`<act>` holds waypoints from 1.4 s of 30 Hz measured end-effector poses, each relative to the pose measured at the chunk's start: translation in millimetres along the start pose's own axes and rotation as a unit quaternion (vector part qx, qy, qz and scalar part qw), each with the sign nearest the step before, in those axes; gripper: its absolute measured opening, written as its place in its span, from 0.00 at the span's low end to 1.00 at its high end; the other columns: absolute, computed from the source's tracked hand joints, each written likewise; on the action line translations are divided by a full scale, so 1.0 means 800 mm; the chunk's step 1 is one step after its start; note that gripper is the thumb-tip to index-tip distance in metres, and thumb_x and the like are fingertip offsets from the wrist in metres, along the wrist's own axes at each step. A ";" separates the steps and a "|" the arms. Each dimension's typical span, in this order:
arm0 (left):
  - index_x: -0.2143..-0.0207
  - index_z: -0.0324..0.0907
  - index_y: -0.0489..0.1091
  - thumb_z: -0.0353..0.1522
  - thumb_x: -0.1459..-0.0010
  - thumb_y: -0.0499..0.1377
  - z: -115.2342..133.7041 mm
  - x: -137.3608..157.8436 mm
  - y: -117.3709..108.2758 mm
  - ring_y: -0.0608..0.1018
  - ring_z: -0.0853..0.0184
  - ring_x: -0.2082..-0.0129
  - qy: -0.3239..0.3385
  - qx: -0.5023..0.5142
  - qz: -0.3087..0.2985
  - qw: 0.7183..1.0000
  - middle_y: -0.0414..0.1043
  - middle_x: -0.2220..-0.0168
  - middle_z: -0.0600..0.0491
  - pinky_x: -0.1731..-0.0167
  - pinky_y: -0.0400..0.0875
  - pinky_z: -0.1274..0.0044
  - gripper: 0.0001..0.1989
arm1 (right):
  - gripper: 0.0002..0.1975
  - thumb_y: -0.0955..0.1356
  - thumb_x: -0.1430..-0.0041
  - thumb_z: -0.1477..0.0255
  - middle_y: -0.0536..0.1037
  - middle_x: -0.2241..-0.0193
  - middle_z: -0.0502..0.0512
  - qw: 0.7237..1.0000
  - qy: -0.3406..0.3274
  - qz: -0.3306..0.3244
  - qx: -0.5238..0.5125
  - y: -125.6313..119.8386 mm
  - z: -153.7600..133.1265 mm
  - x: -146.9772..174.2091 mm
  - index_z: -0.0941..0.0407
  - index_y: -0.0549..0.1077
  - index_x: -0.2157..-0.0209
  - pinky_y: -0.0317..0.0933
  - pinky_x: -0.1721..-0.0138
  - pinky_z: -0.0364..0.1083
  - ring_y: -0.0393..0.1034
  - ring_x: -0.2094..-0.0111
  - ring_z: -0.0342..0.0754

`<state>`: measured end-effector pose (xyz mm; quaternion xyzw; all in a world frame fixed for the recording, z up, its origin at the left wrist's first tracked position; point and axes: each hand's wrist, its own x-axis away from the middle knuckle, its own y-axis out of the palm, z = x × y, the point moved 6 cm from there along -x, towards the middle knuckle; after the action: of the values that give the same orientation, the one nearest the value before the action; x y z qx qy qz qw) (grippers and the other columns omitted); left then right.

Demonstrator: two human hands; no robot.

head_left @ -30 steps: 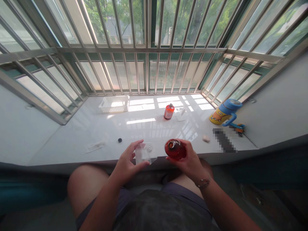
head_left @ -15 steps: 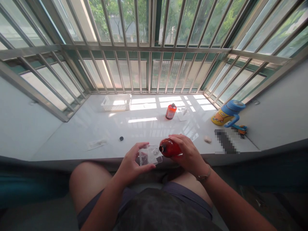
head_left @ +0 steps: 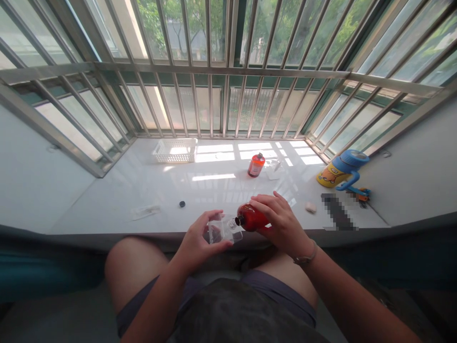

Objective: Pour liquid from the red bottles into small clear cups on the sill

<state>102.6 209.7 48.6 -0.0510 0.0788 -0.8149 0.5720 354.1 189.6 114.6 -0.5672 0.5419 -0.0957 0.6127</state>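
Observation:
My left hand (head_left: pixel 200 240) is closed round a clear plastic container (head_left: pixel 222 231) near the sill's front edge, thumb and fingers on opposite sides. My right hand (head_left: pixel 280 221) grips a dark red bottle (head_left: pixel 252 216), tilted onto its side. The bottle's uncapped black mouth points left and sits over the container's opening, seemingly at or touching it. Whether liquid is flowing I cannot tell. A small black cap (head_left: pixel 182 204) lies on the sill to the left of the hands. Further back stands a second, orange-red bottle (head_left: pixel 256 166) with a label.
A white perforated basket (head_left: pixel 175 151) is at the back left, and a clear plastic piece (head_left: pixel 274 170) lies beside the standing bottle. On the right are a blue-yellow thermos cup (head_left: pixel 341 169) and a small beige lump (head_left: pixel 310 207). A clear packet (head_left: pixel 144 212) lies left. Metal bars (head_left: pixel 221 71) close off the window.
The bottle in my right hand has tipped further, its mouth coming over the container's opening. My right fingers have shifted slightly. The view has moved a little.

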 end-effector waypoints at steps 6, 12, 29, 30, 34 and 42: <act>0.36 0.47 0.68 0.40 0.50 0.78 -0.011 -0.002 0.009 0.81 0.53 0.47 -0.022 0.078 -0.034 0.996 0.74 0.38 0.43 0.47 0.78 0.66 0.41 | 0.36 0.73 0.40 0.79 0.76 0.37 0.58 1.000 -0.006 -0.017 0.016 -0.004 0.001 -0.007 0.45 0.66 0.33 0.49 0.27 0.67 0.70 0.36 0.59; 0.36 0.46 0.67 0.39 0.50 0.79 -0.019 -0.005 0.018 0.79 0.50 0.42 -0.025 0.145 -0.060 0.987 0.74 0.38 0.41 0.43 0.76 0.65 0.42 | 0.34 0.71 0.37 0.79 0.76 0.37 0.57 0.999 -0.016 -0.028 0.028 -0.008 0.003 -0.012 0.44 0.66 0.32 0.48 0.27 0.68 0.69 0.35 0.59; 0.36 0.47 0.68 0.36 0.50 0.79 -0.021 -0.008 0.025 0.79 0.51 0.43 -0.027 0.221 -0.088 0.971 0.74 0.39 0.42 0.45 0.76 0.66 0.41 | 0.36 0.71 0.36 0.79 0.75 0.36 0.55 0.997 -0.032 -0.047 0.044 -0.014 -0.002 -0.021 0.42 0.64 0.30 0.45 0.25 0.69 0.67 0.33 0.60; 0.36 0.47 0.68 0.36 0.49 0.79 -0.022 -0.008 0.025 0.79 0.52 0.43 -0.026 0.222 -0.089 0.971 0.74 0.39 0.42 0.45 0.76 0.66 0.40 | 0.36 0.71 0.36 0.79 0.75 0.36 0.55 0.997 -0.032 -0.048 0.044 -0.014 -0.003 -0.021 0.42 0.64 0.31 0.45 0.25 0.69 0.67 0.33 0.60; 0.36 0.47 0.68 0.35 0.49 0.78 -0.025 -0.009 0.026 0.79 0.52 0.43 -0.027 0.225 -0.091 0.970 0.74 0.38 0.42 0.45 0.76 0.66 0.40 | 0.38 0.71 0.38 0.80 0.75 0.36 0.54 0.997 -0.031 -0.049 0.046 -0.013 -0.003 -0.020 0.41 0.64 0.31 0.45 0.25 0.69 0.67 0.33 0.61; 0.36 0.47 0.67 0.35 0.48 0.78 -0.027 -0.010 0.026 0.79 0.53 0.43 -0.020 0.231 -0.093 0.968 0.74 0.39 0.42 0.45 0.76 0.66 0.40 | 0.37 0.71 0.36 0.80 0.75 0.36 0.55 0.996 -0.037 -0.051 0.055 -0.013 -0.004 -0.020 0.41 0.64 0.30 0.45 0.25 0.70 0.66 0.33 0.61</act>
<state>120.5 211.6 23.3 0.0591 -0.1276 -0.8597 0.4911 350.5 196.5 132.5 -0.5627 0.4833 -0.1356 0.6568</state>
